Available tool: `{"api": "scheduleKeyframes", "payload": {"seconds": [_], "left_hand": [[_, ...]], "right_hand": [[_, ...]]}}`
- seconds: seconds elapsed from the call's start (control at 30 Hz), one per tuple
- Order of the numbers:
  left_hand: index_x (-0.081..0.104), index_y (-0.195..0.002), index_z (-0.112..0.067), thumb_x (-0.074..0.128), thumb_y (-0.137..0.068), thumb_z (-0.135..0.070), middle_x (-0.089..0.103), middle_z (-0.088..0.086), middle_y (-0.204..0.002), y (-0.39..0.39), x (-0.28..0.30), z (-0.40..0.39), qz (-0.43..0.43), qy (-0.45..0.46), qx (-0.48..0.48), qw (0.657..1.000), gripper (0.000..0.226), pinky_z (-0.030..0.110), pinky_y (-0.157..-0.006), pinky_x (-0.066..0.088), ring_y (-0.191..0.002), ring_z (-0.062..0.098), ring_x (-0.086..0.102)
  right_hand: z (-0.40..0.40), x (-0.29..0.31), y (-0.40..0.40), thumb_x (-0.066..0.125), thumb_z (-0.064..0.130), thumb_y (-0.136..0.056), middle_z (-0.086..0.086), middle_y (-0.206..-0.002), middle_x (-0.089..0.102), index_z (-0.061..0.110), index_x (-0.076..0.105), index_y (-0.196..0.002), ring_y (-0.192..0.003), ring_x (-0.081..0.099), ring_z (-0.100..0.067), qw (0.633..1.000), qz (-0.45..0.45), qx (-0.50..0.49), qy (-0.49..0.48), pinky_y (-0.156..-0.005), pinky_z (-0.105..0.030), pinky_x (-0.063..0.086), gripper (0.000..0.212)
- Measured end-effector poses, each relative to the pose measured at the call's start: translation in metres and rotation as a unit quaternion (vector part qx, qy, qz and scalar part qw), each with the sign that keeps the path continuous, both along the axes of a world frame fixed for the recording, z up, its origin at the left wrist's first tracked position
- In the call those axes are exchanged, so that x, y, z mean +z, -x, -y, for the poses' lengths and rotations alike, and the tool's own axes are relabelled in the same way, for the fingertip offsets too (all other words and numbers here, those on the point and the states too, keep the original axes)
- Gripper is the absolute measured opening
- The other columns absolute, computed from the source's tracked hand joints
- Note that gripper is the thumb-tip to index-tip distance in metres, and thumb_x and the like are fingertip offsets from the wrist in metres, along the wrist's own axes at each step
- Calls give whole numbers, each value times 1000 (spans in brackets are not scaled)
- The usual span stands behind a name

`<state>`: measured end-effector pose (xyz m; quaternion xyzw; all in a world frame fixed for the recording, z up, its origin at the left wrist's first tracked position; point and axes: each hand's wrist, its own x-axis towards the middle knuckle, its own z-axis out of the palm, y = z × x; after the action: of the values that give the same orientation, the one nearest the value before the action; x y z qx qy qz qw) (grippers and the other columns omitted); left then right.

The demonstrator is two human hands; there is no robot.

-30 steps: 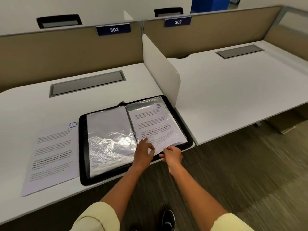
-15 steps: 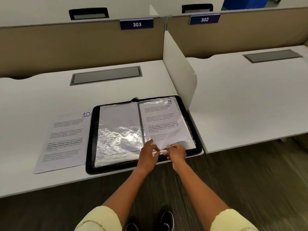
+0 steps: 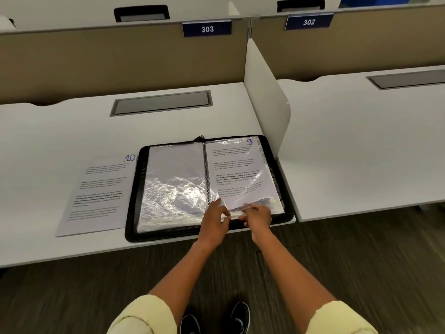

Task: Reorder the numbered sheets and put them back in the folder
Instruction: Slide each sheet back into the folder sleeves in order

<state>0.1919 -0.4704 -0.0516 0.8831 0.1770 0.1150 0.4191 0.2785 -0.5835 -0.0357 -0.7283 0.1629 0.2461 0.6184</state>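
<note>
At the open folder's (image 3: 287, 214) near edge, both hands have closed in — left hand (image 3: 214, 221) and right hand (image 3: 256, 216) now pinch sheet 9's (image 3: 240, 174) sleeve; sheet 10 (image 3: 96, 196) stays alongside, leftward.

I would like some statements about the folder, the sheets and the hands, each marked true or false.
1. The sheet marked 10 lies on the desk, left of the folder. True.
2. The sheet marked 9 is on the folder's left page. False: it is on the right page.
3. The folder is zipped closed. False: it lies open.
4. The left hand and right hand are both at the lower edge of the right page. True.
</note>
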Motion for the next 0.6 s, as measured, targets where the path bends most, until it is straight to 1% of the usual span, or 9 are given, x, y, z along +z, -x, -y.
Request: {"api": "scheduleKeyframes", "payload": {"seconds": [0.07, 0.13, 0.2, 0.27, 0.37, 0.43, 0.47, 0.5, 0.6], "left_hand": [[56, -86, -17, 65, -89, -6, 53, -1, -132, 0, -2, 2, 8, -8, -4, 1000, 14, 31, -104, 42, -130, 16, 45], [55, -88, -17, 63, -90, -7, 51, 0, -134, 0, -3, 4, 7, -19, 0, 1000, 13, 34, -106, 41, -132, 16, 43], [57, -90, -16, 62, -91, -7, 49, 3, -139, 0, -6, 8, 2, -25, 3, 1000, 11, 34, -111, 35, -137, 17, 38], [58, -92, -13, 62, -91, -7, 47, 4, -142, -1, -8, 10, -9, -32, 5, 999, 7, 35, -115, 30, -139, 18, 34], [60, -94, -13, 61, -92, -8, 44, 6, -146, -2, -9, 12, -32, -42, 6, 999, 6, 39, -118, 27, -143, 21, 31], [61, -94, -13, 61, -92, -7, 41, 7, -147, -4, -8, 12, -46, -46, 3, 998, 6, 32, -118, 23, -143, 22, 30], [61, -95, -12, 61, -92, -8, 39, 7, -149, -5, -8, 12, -55, -50, 0, 997, 5, 28, -116, 20, -144, 22, 28], [62, -95, -12, 62, -92, -9, 38, 8, -150, -6, -6, 11, -62, -57, -3, 996, 4, 25, -115, 17, -145, 22, 26], [63, -95, -13, 65, -90, -17, 38, 9, -151, -9, -4, 7, -84, -72, -15, 994, 6, 26, -112, 17, -145, 22, 24]], "right_hand": [[8, 2, 4, 62, 16, -97, -5, -92, 73, 11, 70, -97, -66, 69, -14, 1000, 20, -8, 6, -53, -22, 48, 10], [17, 7, 9, 61, 12, -96, -3, -90, 72, 15, 69, -92, -67, 69, -15, 999, 40, -28, 17, -58, -24, 50, 10], [27, 9, 10, 59, 13, -96, -4, -88, 70, 19, 66, -86, -72, 70, -19, 996, 64, -45, 36, -62, -27, 53, 14], [36, 9, 9, 57, 19, -96, -7, -87, 69, 19, 64, -80, -80, 69, -26, 993, 84, -63, 54, -63, -29, 52, 18], [45, 8, 1, 59, 37, -95, -7, -96, 65, 13, 67, -87, -89, 64, -26, 987, 97, -99, 83, -66, -30, 46, 27], [49, 8, -7, 63, 48, -94, -3, -108, 56, 17, 66, -88, -92, 59, -20, 981, 107, -126, 104, -75, -34, 49, 31], [51, 9, -11, 66, 47, -92, -1, -111, 53, 19, 65, -87, -94, 58, -19, 978, 114, -136, 111, -79, -37, 51, 29], [52, 9, -15, 69, 44, -91, -1, -111, 55, 21, 65, -86, -96, 59, -20, 977, 118, -139, 114, -82, -38, 53, 24], [55, 10, -23, 73, 31, -90, -1, -96, 68, 25, 65, -80, -98, 65, -23, 981, 111, -114, 106, -85, -37, 56, 14]]}}
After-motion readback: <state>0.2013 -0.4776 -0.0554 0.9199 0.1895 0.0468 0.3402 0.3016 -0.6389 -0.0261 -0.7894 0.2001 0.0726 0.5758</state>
